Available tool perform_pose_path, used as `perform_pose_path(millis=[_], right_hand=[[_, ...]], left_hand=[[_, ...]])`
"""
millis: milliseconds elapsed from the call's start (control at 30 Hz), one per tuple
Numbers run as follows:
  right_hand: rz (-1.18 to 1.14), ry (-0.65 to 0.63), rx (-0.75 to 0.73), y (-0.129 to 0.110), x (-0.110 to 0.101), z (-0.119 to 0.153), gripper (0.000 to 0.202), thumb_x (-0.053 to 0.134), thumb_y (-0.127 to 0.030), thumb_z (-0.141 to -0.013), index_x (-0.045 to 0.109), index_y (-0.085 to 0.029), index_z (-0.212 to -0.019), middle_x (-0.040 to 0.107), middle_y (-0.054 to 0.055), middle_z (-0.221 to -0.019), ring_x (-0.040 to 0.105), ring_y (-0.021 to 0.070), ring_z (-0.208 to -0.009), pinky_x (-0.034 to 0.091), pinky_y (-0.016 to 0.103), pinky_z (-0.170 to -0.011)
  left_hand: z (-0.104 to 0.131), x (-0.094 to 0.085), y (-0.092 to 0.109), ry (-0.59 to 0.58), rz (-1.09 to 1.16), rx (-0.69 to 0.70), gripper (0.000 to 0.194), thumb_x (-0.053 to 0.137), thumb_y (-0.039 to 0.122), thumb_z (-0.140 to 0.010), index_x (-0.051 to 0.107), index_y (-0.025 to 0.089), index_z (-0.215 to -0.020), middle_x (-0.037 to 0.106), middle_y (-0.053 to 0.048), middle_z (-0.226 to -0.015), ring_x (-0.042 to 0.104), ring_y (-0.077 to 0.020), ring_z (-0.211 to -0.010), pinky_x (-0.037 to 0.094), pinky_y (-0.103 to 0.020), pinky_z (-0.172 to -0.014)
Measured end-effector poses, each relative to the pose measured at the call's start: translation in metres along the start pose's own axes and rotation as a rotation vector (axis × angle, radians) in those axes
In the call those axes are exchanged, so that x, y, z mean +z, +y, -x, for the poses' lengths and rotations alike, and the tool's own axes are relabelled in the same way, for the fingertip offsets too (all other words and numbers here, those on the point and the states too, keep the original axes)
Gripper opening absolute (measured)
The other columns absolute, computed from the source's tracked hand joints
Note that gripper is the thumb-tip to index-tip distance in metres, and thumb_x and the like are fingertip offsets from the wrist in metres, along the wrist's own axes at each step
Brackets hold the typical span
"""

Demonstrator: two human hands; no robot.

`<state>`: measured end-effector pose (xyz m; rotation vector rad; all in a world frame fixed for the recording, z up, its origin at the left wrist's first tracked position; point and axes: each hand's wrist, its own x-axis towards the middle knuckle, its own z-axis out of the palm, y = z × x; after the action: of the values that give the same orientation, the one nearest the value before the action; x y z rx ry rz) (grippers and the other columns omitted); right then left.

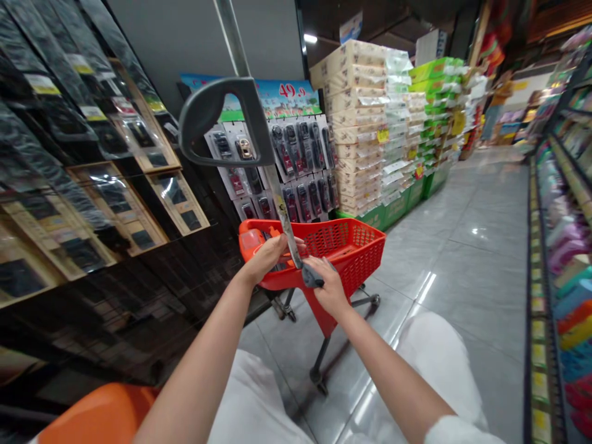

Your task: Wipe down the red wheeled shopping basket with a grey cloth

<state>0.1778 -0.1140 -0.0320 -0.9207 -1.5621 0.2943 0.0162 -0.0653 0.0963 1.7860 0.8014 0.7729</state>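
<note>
In the head view, a long metal pole (283, 216) with a grey plastic loop handle (261, 123) slants up in front of me; its top end is out of frame. My right hand (327, 287) is closed around the grey grip (312, 276) at its lower end. My left hand (271, 251) is beside the pole, its fingers stretched out and passing behind it. Whether they touch it, I cannot tell. Just beyond both hands is a red shopping cart (358, 256) with a perforated basket. Orange packaged items (253, 242) lie at its left end.
Display cases (118, 206) line the left wall. Hanging packs (303, 194) of dark-handled goods are behind the cart. Boxes (356, 123) stand stacked further back. A shelf (567, 271) of colourful goods runs along the right side of the tiled aisle (472, 259). A person (497, 108) stands far off.
</note>
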Motion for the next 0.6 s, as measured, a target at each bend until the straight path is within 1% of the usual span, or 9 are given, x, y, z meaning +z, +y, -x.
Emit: perform_pose_path(millis=[67, 167, 233, 267, 333, 433, 467, 533, 600], right_hand=[[-0.02, 0.059, 0.028, 0.007, -0.003, 0.004, 0.06, 0.046, -0.006, -0.067, 0.065, -0.026, -0.121, 0.065, 0.004, -0.13, 0.051, 0.0234, -0.131, 0.029, 0.053, -0.117], [-0.029, 0.158, 0.089, 0.006, -0.002, -0.001, 0.05, 0.048, -0.007, -0.071, 0.069, -0.024, -0.114, 0.069, 0.005, -0.121, 0.058, 0.0241, -0.124, 0.036, 0.051, -0.113], [-0.039, 0.156, 0.07, 0.0, 0.005, -0.002, 0.049, 0.049, -0.008, -0.073, 0.069, -0.025, -0.114, 0.07, 0.004, -0.118, 0.061, 0.0228, -0.119, 0.036, 0.049, -0.114], [-0.043, 0.147, 0.039, -0.002, 0.009, 0.002, 0.051, 0.049, -0.008, -0.074, 0.067, -0.025, -0.118, 0.069, 0.004, -0.121, 0.06, 0.022, -0.12, 0.035, 0.049, -0.115], [-0.029, 0.141, -0.053, 0.001, 0.017, 0.017, 0.059, 0.047, -0.007, -0.077, 0.06, -0.026, -0.131, 0.064, 0.004, -0.132, 0.053, 0.0215, -0.13, 0.032, 0.049, -0.118], [0.071, 0.137, -0.193, 0.022, 0.027, 0.056, 0.068, 0.042, -0.006, -0.079, 0.047, -0.028, -0.143, 0.054, 0.005, -0.144, 0.039, 0.0234, -0.142, 0.028, 0.053, -0.119], [0.118, 0.121, -0.196, 0.03, 0.03, 0.067, 0.069, 0.043, -0.005, -0.08, 0.045, -0.029, -0.144, 0.053, 0.005, -0.144, 0.036, 0.0242, -0.143, 0.029, 0.055, -0.118], [0.171, 0.108, -0.139, 0.037, 0.036, 0.081, 0.071, 0.042, -0.004, -0.08, 0.042, -0.03, -0.147, 0.051, 0.005, -0.146, 0.03, 0.0249, -0.146, 0.032, 0.055, -0.117], [0.167, 0.117, -0.085, 0.032, 0.042, 0.079, 0.073, 0.04, -0.002, -0.081, 0.038, -0.029, -0.149, 0.046, 0.005, -0.15, 0.024, 0.0241, -0.148, 0.032, 0.053, -0.117]], left_hand=[[0.0, -0.001, 0.001, 0.02, 0.048, 0.004, 0.072, 0.054, 0.076, -0.076, 0.069, 0.013, -0.106, 0.073, -0.017, -0.104, 0.07, -0.0272, -0.095, 0.055, -0.038, -0.085], [0.001, -0.001, 0.002, 0.055, 0.069, -0.012, 0.07, 0.059, 0.074, -0.073, 0.07, 0.01, -0.099, 0.075, -0.016, -0.094, 0.072, -0.0257, -0.084, 0.057, -0.035, -0.075], [0.002, 0.0, 0.003, 0.079, 0.072, -0.019, 0.068, 0.062, 0.074, -0.071, 0.071, 0.01, -0.093, 0.075, -0.014, -0.088, 0.072, -0.0244, -0.079, 0.058, -0.034, -0.07], [0.002, 0.001, 0.004, 0.097, 0.072, -0.018, 0.067, 0.063, 0.074, -0.071, 0.071, 0.01, -0.09, 0.075, -0.013, -0.085, 0.072, -0.0238, -0.077, 0.058, -0.033, -0.069], [0.004, 0.002, 0.004, 0.129, 0.069, -0.007, 0.065, 0.065, 0.073, -0.069, 0.072, 0.01, -0.083, 0.075, -0.012, -0.08, 0.071, -0.0224, -0.072, 0.059, -0.032, -0.066], [0.006, 0.004, 0.006, 0.138, 0.071, 0.011, 0.064, 0.067, 0.074, -0.066, 0.072, 0.011, -0.077, 0.075, -0.011, -0.077, 0.07, -0.0211, -0.067, 0.059, -0.031, -0.062], [0.006, 0.004, 0.006, 0.137, 0.076, 0.013, 0.064, 0.067, 0.074, -0.065, 0.073, 0.011, -0.077, 0.075, -0.011, -0.077, 0.07, -0.021, -0.066, 0.059, -0.031, -0.061], [0.007, 0.004, 0.007, 0.14, 0.087, 0.014, 0.064, 0.067, 0.074, -0.064, 0.073, 0.012, -0.076, 0.074, -0.011, -0.076, 0.07, -0.0211, -0.065, 0.059, -0.031, -0.06], [0.006, 0.004, 0.007, 0.148, 0.094, 0.015, 0.063, 0.068, 0.073, -0.064, 0.073, 0.012, -0.076, 0.074, -0.01, -0.073, 0.07, -0.0212, -0.064, 0.059, -0.031, -0.06]])
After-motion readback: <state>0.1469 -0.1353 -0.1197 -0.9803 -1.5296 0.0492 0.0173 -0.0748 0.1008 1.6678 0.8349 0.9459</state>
